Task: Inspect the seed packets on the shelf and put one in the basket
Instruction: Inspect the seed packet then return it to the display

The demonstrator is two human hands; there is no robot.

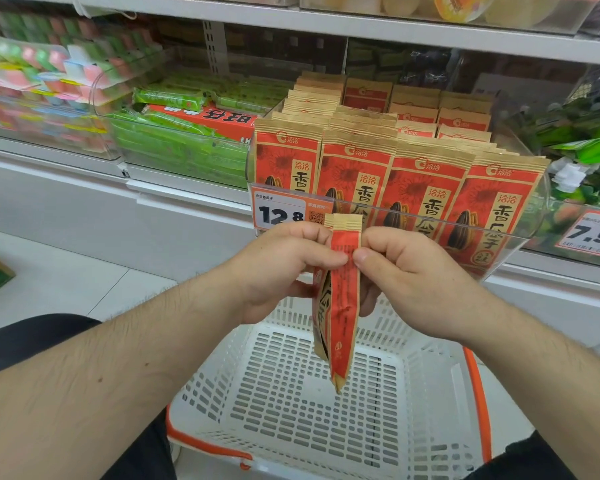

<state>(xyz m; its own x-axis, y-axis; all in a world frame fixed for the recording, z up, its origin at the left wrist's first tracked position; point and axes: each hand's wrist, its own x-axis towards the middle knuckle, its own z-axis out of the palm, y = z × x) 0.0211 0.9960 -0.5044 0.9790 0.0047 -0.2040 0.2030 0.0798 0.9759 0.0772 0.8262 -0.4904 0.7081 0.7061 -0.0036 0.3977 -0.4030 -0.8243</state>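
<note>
Left hand (284, 268) and right hand (406, 271) both pinching one seed packet (342, 306) at upper part, edge-on, hanging upright above white basket (291, 393). More seed packets (395, 174) upright in clear shelf bin (520, 251) behind.

Shelf seed packets (423, 199) read "洽洽 香瓜子". Price tag (280, 210) reads "12.8"; another tag (589, 233) reads "7.9". Red box (212, 121) shows "旺仔".

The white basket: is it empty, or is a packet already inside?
Empty: only bare slotted floor shows in the white basket. The seed packet hangs above it, pinched by left hand and right hand.
</note>
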